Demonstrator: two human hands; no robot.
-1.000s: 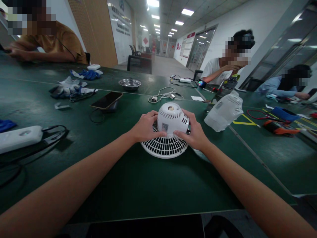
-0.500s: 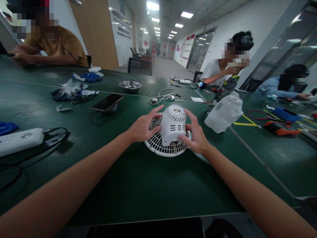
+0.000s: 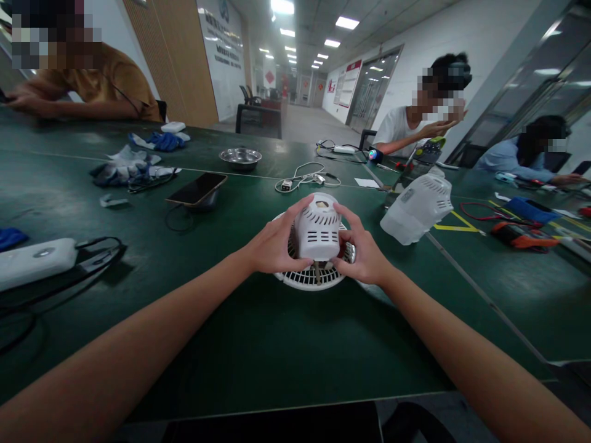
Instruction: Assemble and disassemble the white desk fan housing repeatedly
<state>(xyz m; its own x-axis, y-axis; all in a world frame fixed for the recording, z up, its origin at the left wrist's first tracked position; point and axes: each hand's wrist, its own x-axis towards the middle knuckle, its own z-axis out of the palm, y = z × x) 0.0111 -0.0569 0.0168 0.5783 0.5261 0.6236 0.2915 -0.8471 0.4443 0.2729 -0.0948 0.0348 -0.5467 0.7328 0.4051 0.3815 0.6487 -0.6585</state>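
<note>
My left hand [image 3: 277, 243] is curved into a wide C, thumb against the lower edge and fingertips near the top of a white, dome-topped plastic housing with slotted vents [image 3: 318, 227]. My right hand [image 3: 362, 249] mirrors it, thumb at the lower right edge and forefinger at the upper rim, so the housing is held upright between my two palms, vents facing me. Directly beneath lies a round white plastic grille [image 3: 314, 281], flat on the dark green bench [image 3: 231, 351]; a short stem shows between the two, and I cannot tell whether the housing touches the grille.

Beyond my fingers lies a loosely looped pale cable [image 3: 308, 179], with a shallow shiny metal bowl [image 3: 240, 158] past it to the left. Nearer my left side are a dark-screened phone [image 3: 198, 187], crumpled grey-and-blue gloves [image 3: 127, 167] and a white power strip [image 3: 39, 261]. To my right a translucent white plastic shell [image 3: 418, 208] leans on its side, with an orange-and-black device [image 3: 524, 237] farther off.

Around the bench sit a person in a mustard shirt [image 3: 124, 80], one in white [image 3: 392, 126] and one in light blue [image 3: 508, 157]. Behind them, bright ceiling lights [image 3: 347, 23] line a long room with a slatted wooden panel [image 3: 166, 49].
</note>
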